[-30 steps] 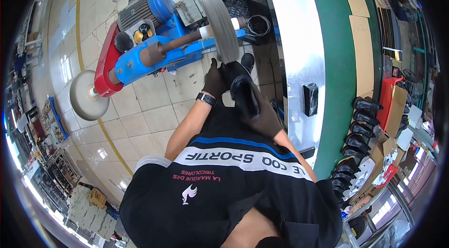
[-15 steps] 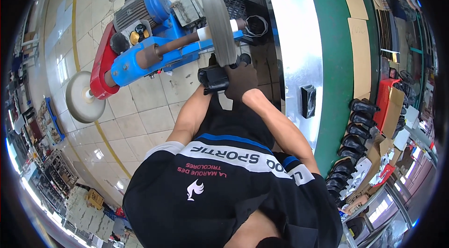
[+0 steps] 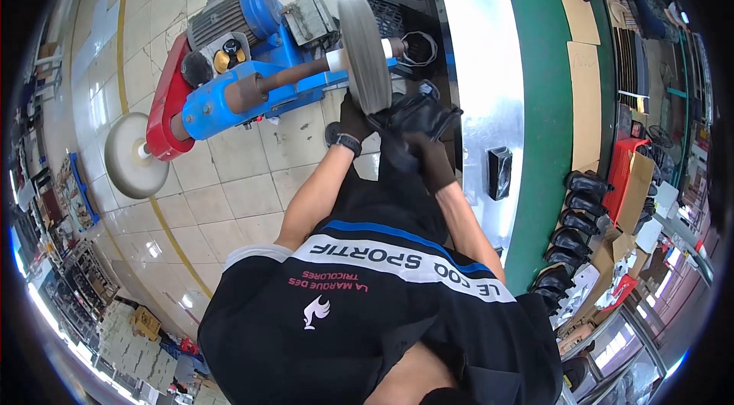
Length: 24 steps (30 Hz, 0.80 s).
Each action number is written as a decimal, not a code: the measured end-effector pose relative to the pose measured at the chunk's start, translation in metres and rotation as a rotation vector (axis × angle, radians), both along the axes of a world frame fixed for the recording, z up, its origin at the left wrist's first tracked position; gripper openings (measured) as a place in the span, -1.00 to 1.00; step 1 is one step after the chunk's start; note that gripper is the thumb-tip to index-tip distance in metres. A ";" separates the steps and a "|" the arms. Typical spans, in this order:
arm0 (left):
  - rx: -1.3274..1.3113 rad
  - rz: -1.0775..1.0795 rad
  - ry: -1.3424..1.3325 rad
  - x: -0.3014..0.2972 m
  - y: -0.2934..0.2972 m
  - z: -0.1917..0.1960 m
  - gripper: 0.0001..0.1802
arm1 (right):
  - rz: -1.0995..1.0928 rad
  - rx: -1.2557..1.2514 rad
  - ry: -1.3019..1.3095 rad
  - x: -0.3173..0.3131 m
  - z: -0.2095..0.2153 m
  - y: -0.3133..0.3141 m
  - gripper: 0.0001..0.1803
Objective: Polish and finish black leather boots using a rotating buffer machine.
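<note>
A shiny black leather shoe (image 3: 428, 116) is against the lower right side of a grey buffing wheel (image 3: 365, 61), which is blurred as if spinning. My right hand (image 3: 434, 163), in a dark glove, is closed round the shoe's near part. Just left of the wheel's lower edge, my left hand (image 3: 355, 121), also gloved and with a dark watch at its wrist, grips the shoe's other end. The wheel and the dark leather partly hide the left fingers. The wheel sits on the shaft of a blue machine (image 3: 218, 103).
At the shaft's other end is a pale wheel (image 3: 138, 157), beside a red belt guard (image 3: 168, 103). To my right runs a shiny metal ledge (image 3: 485, 61) bearing a small black block (image 3: 499, 173). Beyond it are a green surface (image 3: 547, 99) and a row of black shoes (image 3: 572, 241).
The shoe has turned and swung out to the right of the wheel. My right hand has moved right and nearer to me; the left has shifted slightly right.
</note>
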<state>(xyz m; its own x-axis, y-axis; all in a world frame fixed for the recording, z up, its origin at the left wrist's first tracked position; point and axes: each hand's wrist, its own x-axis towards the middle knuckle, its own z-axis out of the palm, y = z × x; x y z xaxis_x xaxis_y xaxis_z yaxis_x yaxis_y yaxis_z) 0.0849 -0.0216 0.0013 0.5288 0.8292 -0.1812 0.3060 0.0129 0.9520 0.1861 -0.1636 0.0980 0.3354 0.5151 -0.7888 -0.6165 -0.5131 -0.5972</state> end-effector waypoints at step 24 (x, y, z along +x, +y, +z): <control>0.587 0.079 0.074 0.010 0.034 0.138 -0.84 | -0.145 -0.083 0.513 -0.016 -0.006 0.017 -0.08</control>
<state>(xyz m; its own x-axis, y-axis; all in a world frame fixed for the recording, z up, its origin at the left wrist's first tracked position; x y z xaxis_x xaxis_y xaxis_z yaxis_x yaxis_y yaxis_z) 0.0947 0.0127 0.1389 0.4653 0.8381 0.2848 0.3914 -0.4833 0.7831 0.1700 -0.1462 0.0915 -0.0406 0.4211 -0.9061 -0.8862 -0.4341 -0.1620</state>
